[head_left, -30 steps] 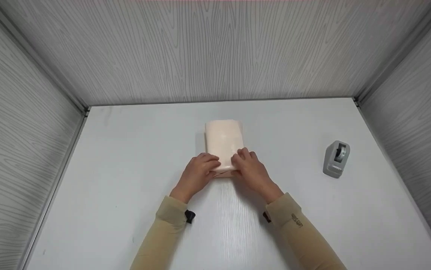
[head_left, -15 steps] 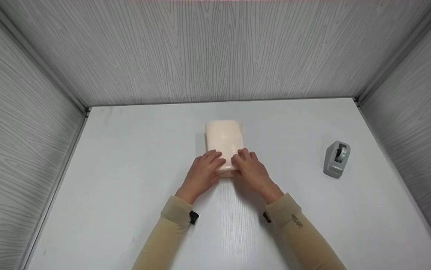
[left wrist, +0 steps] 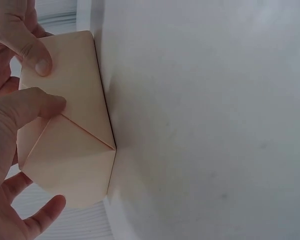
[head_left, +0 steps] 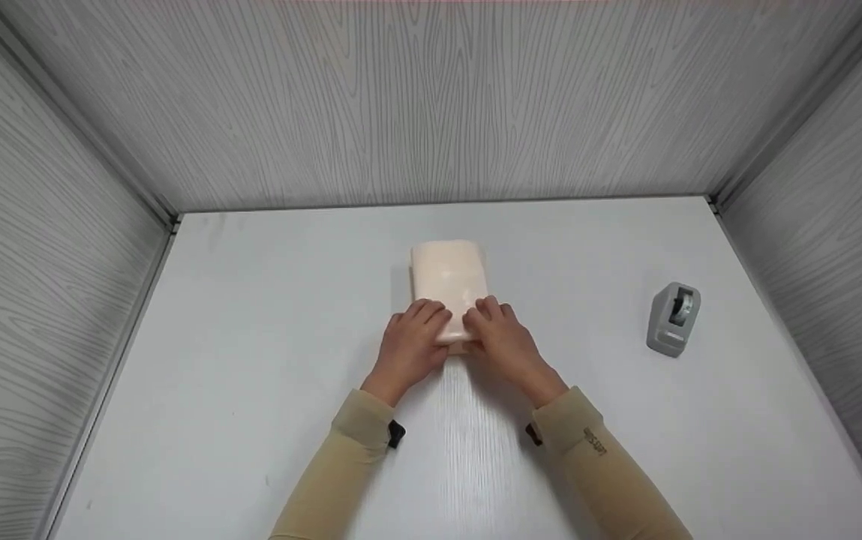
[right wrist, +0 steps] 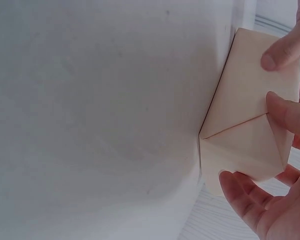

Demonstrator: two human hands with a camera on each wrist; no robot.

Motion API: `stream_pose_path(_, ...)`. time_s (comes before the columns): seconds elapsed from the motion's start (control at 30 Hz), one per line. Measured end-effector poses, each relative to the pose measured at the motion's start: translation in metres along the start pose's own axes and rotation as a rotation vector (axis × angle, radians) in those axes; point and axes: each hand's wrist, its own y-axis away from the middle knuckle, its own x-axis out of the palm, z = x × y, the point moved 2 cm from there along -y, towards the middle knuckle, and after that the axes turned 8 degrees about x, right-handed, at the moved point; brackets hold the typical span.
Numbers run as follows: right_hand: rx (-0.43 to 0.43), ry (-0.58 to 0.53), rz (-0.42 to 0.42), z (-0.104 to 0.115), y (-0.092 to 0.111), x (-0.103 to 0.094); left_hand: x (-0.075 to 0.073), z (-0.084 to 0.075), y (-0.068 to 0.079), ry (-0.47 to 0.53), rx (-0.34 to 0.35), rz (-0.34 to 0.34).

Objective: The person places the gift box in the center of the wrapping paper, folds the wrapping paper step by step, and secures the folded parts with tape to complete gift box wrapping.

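A box-shaped packet wrapped in pale peach paper (head_left: 447,271) lies on the table, its long side pointing away from me. Both hands are at its near end. My left hand (head_left: 409,346) holds the left part, fingers bent over the top. In the left wrist view its thumb (left wrist: 42,104) presses the end face beside a slanting fold. My right hand (head_left: 507,345) grips the right part the same way, and in the right wrist view its thumb (right wrist: 285,111) lies on the end paper near a crease. The packet's contents are hidden by the paper.
A grey tape dispenser (head_left: 673,319) with a roll in it stands on the right side of the white table (head_left: 280,300). Grey wood-grain panels (head_left: 431,105) close off the back and both sides.
My left hand has shifted a little to the right along the packet's near end, closer to the right hand. The right hand and the packet stay in place.
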Motion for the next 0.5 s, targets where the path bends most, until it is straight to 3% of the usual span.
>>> stream_pose_path(0.33, 0.039, 0.019, 0.021, -0.0014, -0.0005, 0.0002, -0.0015, -0.0004, 0.0000, -0.004, -0.006, -0.088)
stream_pose_path(0.5, 0.057, -0.004, 0.046, -0.0010, 0.0014, -0.0054, -0.0022, -0.0027, -0.0005, 0.013, -0.021, -0.101)
